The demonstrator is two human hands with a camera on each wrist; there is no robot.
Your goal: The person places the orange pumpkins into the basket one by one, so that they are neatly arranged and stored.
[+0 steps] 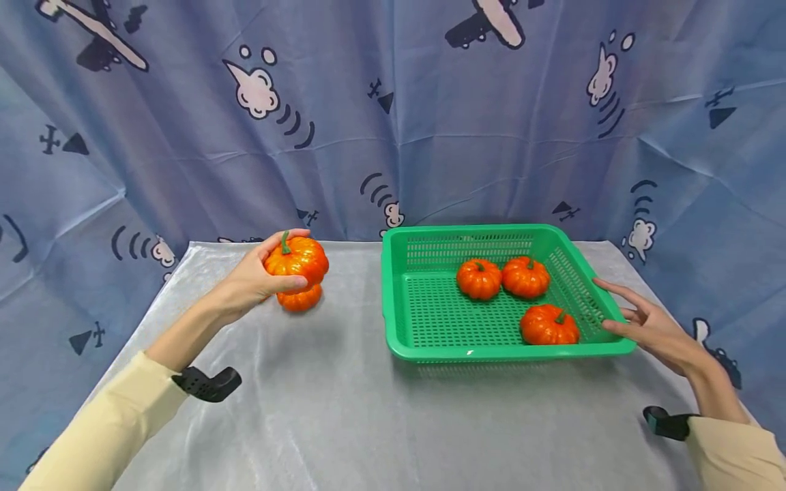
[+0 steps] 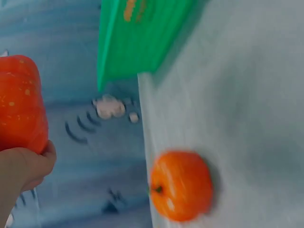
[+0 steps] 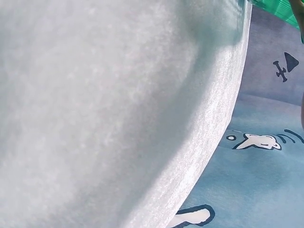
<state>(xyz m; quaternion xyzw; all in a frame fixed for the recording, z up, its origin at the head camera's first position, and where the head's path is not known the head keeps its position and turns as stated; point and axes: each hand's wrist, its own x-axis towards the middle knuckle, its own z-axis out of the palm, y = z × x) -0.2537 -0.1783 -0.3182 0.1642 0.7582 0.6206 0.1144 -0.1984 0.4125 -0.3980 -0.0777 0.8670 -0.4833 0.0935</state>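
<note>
My left hand (image 1: 248, 273) grips a shiny orange pumpkin (image 1: 302, 258) with a green stem, thumb in front, raised above the table. Just below it in the head view sits another pumpkin (image 1: 299, 300), partly covered by the held one; the left wrist view shows this table pumpkin (image 2: 182, 186) whole. A green plastic basket (image 1: 393, 334) stands to the right with three pumpkins inside, two at the back (image 1: 479, 279) and one at the front right (image 1: 548, 326). At its right side my right hand (image 1: 653, 327) holds the rim, thumb over the edge near the front corner.
A pale grey cloth covers the table (image 1: 344, 423). Behind and beside it hangs a blue curtain (image 1: 344, 82) printed with planes and clouds. Each wrist wears a black camera mount, the left one (image 1: 209, 384) over a cream sleeve (image 1: 117, 416).
</note>
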